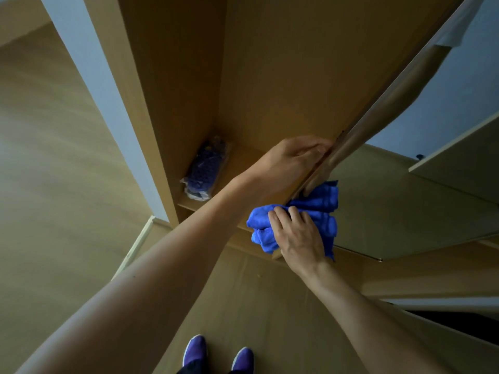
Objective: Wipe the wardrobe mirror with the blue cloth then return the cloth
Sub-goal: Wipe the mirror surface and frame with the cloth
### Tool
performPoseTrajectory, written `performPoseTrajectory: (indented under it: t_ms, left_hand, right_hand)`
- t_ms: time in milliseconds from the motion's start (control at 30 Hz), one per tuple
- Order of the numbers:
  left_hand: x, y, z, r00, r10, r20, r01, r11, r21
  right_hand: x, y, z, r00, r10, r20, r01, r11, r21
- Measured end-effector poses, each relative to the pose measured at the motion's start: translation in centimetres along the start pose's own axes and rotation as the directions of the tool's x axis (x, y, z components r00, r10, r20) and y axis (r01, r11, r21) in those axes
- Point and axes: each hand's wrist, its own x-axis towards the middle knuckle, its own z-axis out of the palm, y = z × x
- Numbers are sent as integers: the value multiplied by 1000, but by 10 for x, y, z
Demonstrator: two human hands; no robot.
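While the left hand (294, 157) curls its fingers round the near edge of the wardrobe door (391, 90), fingertips hidden behind that edge, the right hand (299, 236) clutches the blue cloth (263, 229) in a loose wad and presses it against the mirror (405, 206), low on the glass and just right of the door's edge. The cloth looks like a soft, light, ribbed towel. It probably crumples to any shape, weighs next to nothing, and drags a little on dry glass rather than sliding off. Because it is limp, a grip on one corner would likely let the rest flop and trail. Bunching it in the palm with the fingers closed over the top, as the right hand does, seems the surest hold for wiping and for carrying it back. The mirror is the opposite sort of thing: stiff, smooth and breakable, and set on a hinged panel that would probably swing away under a push, which is likely why the left hand braces the edge. To the far left, inside the wardrobe, a wrapped packet (205, 171) lies on a shelf (243, 157). The cloth's own resting place cannot be made out.
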Motion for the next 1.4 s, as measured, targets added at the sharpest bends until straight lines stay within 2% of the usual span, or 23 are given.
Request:
performPoseTrajectory:
  t_ms: [167, 267, 367, 700, 967, 1033, 1200, 1400]
  left_hand:
    - [-1, 0, 0, 1000, -15, 15, 15, 1000, -9]
    - [1, 3, -2, 999, -11, 37, 10, 1000, 23]
    - [-3, 4, -2, 999, 14, 32, -16, 998, 58]
    - [-9, -7, 2, 996, 87, 31, -89, 995, 50]
    - [-5, -12, 8, 991, 116, -62, -110, 989, 96]
    - [-6, -11, 8, 992, 109, -59, -103, 991, 88]
    - [-8, -14, 12, 981, 176, -83, -171, 983, 65]
    - [-9, -19, 16, 981, 142, -130, -138, 990, 40]
  right_hand:
    - [-11, 10, -21, 993, 58, -101, -47, 993, 105]
    - [-16, 21, -44, 978, 104, -183, -83, 990, 115]
    - [-16, 24, -47, 971, 116, -207, -94, 989, 112]
    - [-9, -6, 20, 994, 74, -78, -69, 996, 64]
    - [-2, -21, 35, 995, 68, 76, -71, 997, 38]
    - [-5, -19, 27, 994, 91, 55, -94, 993, 72]
    - [-13, -4, 3, 978, 174, -116, -151, 972, 181]
    - [-13, -8, 19, 979, 145, -145, -129, 985, 114]
